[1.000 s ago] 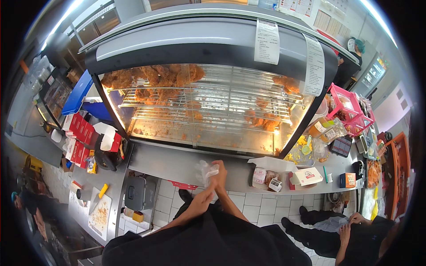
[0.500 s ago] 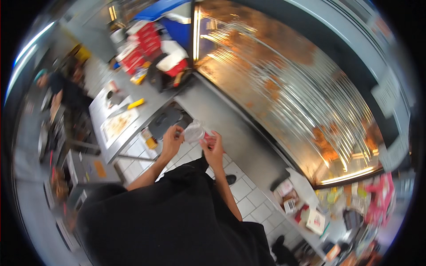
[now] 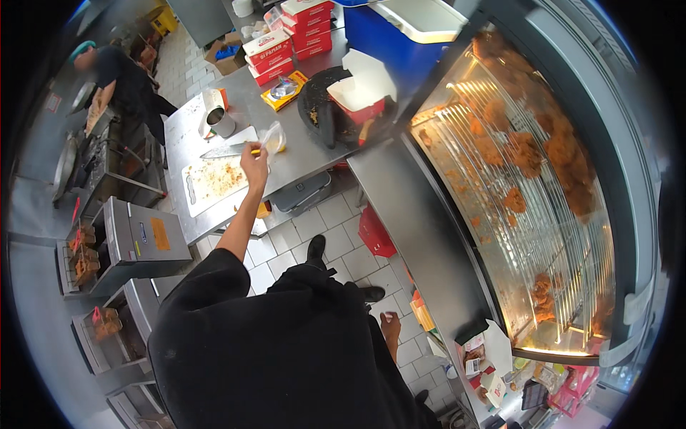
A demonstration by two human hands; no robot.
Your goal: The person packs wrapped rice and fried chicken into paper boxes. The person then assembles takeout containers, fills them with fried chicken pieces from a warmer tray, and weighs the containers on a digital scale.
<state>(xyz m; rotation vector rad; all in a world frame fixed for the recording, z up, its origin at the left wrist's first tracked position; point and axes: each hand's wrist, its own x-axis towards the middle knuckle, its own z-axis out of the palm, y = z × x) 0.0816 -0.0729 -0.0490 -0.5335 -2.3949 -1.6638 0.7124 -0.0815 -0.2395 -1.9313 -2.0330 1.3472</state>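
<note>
My left hand [image 3: 254,166] reaches over the steel worktable, its fingers pinching a clear plastic bag [image 3: 274,134]. Beneath those fingers lies the yellow handle of a knife [image 3: 223,151], whose blade rests across the upper part of a white cutting board [image 3: 191,204] strewn with brown crumbs. Low beside my body hangs my right hand [image 3: 390,327], fingers curled in; a small pale spot shows at them, too small to name. A metal cup [image 3: 221,123] stands beyond the knife.
Red-and-white boxes [image 3: 268,53] and an open box [image 3: 361,93] stand on the table's far side. A heated glass cabinet [image 3: 529,193] with fried chicken fills the right. A steel counter [image 3: 421,222] runs below it. Another person [image 3: 125,75] works at the far left.
Both hands were together at the clear plastic bag. My left hand has carried it to the worktable, while the right has let go and dropped to my side. The view has turned left.
</note>
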